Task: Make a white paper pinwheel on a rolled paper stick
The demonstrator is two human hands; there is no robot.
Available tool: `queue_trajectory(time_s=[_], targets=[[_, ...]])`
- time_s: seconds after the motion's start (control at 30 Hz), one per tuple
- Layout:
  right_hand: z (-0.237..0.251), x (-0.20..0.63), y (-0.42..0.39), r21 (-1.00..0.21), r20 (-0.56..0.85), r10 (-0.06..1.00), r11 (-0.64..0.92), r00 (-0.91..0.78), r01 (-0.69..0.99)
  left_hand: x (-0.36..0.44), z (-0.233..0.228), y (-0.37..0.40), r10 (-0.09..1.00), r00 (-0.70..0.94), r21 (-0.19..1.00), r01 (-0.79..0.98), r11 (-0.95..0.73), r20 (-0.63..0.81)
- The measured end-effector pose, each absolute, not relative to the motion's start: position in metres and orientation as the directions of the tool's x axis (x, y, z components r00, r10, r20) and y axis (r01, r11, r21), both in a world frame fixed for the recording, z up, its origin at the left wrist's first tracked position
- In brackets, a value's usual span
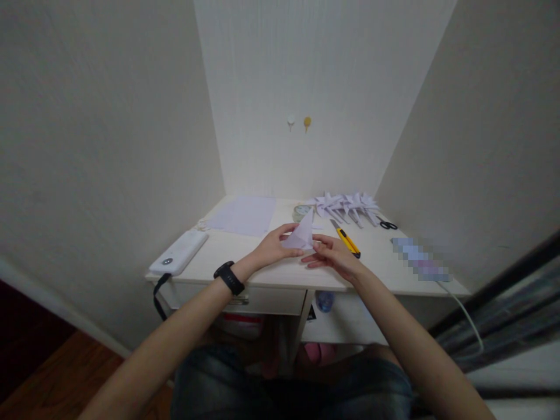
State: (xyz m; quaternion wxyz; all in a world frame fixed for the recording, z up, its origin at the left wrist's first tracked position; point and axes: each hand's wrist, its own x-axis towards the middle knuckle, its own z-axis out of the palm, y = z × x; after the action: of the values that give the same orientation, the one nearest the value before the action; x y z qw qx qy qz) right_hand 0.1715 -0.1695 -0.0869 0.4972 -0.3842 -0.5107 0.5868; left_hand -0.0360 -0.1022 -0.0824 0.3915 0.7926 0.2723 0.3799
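A white folded paper (301, 234) with a pointed upper corner is held just above the front of the white desk (266, 273). My left hand (279, 244), below a black wristwatch, grips the paper's left side between thumb and fingers. At its lower right corner, my right hand (331, 253) pinches the edge with thumb and index finger, the other fingers stretched out underneath. Right of the paper lies a yellow utility knife (347, 240). Behind it stands a small round clock (301, 212), partly hidden by the paper.
Paper sheets (245, 214) lie at the back left. Several folded paper pinwheel-like shapes (347, 205) are heaped at the back right, near black scissors (387, 224). A white power bank (180, 252) with a black cable sits at the left edge; a blurred-out device (420, 259) with a white cable lies right.
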Motion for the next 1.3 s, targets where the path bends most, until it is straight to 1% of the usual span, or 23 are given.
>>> queue_trajectory(time_s=[0.17,0.3,0.4,0.47,0.53,0.6,0.7,0.8,0.83,0.9,1.0,1.07,1.13,1.2,1.3], targets=[[-0.083,0.171,-0.170,-0.983,0.054,0.978,0.015,-0.203,-0.185,-0.037,-0.084,-0.101,0.764,0.521,0.843,0.143,-0.519,0.381],[-0.080,0.170,-0.166,-0.986,0.011,0.989,-0.014,-0.149,-0.166,-0.037,-0.080,-0.108,0.774,0.519,0.884,0.073,-0.462,0.362],[-0.080,0.168,-0.159,-0.988,-0.032,0.998,-0.039,-0.047,-0.151,-0.037,-0.076,-0.111,0.812,0.512,0.950,-0.026,-0.310,0.279],[-0.082,0.167,-0.152,-0.988,-0.019,1.000,-0.019,-0.001,-0.154,-0.035,-0.076,-0.109,0.830,0.517,0.977,-0.127,-0.169,0.210],[-0.083,0.168,-0.146,-0.987,0.025,0.999,0.028,0.020,-0.160,-0.033,-0.076,-0.104,0.834,0.521,0.967,-0.248,-0.057,0.183],[-0.083,0.169,-0.139,-0.984,0.069,0.997,0.075,0.042,-0.163,-0.031,-0.077,-0.096,0.841,0.510,0.943,-0.332,-0.002,0.181],[-0.084,0.172,-0.130,-0.984,0.094,0.994,0.101,0.058,-0.146,-0.028,-0.075,-0.082,0.887,0.430,0.942,-0.335,-0.015,0.167],[-0.086,0.176,-0.120,-0.987,0.083,0.995,0.090,0.057,-0.136,-0.028,-0.072,-0.065,0.933,0.325,0.957,-0.285,-0.060,0.155],[-0.088,0.178,-0.116,-0.987,0.076,0.995,0.083,0.056,-0.138,-0.028,-0.071,-0.059,0.939,0.311,0.963,-0.263,-0.062,0.145],[-0.094,0.181,-0.110,-0.984,0.069,0.997,0.076,0.045,-0.161,-0.030,-0.071,-0.047,0.925,0.364,0.974,-0.225,-0.023,0.106],[-0.104,0.186,-0.103,-0.972,0.060,0.998,0.057,-0.005,-0.228,-0.034,-0.076,-0.031,0.843,0.536,0.971,-0.219,0.095,0.038],[-0.110,0.188,-0.100,-0.966,0.047,0.998,0.037,-0.036,-0.255,-0.037,-0.082,-0.022,0.802,0.597,0.959,-0.240,0.147,0.027],[-0.113,0.190,-0.097,-0.964,0.031,0.999,0.021,-0.032,-0.266,-0.038,-0.087,-0.016,0.785,0.619,0.948,-0.265,0.175,0.028],[-0.115,0.191,-0.096,-0.958,0.011,1.000,0.013,0.006,-0.288,-0.038,-0.091,-0.012,0.776,0.629,0.930,-0.306,0.202,0.038],[-0.116,0.192,-0.094,-0.944,-0.014,0.998,0.007,0.063,-0.330,-0.035,-0.094,-0.009,0.787,0.613,0.893,-0.391,0.222,0.073]])
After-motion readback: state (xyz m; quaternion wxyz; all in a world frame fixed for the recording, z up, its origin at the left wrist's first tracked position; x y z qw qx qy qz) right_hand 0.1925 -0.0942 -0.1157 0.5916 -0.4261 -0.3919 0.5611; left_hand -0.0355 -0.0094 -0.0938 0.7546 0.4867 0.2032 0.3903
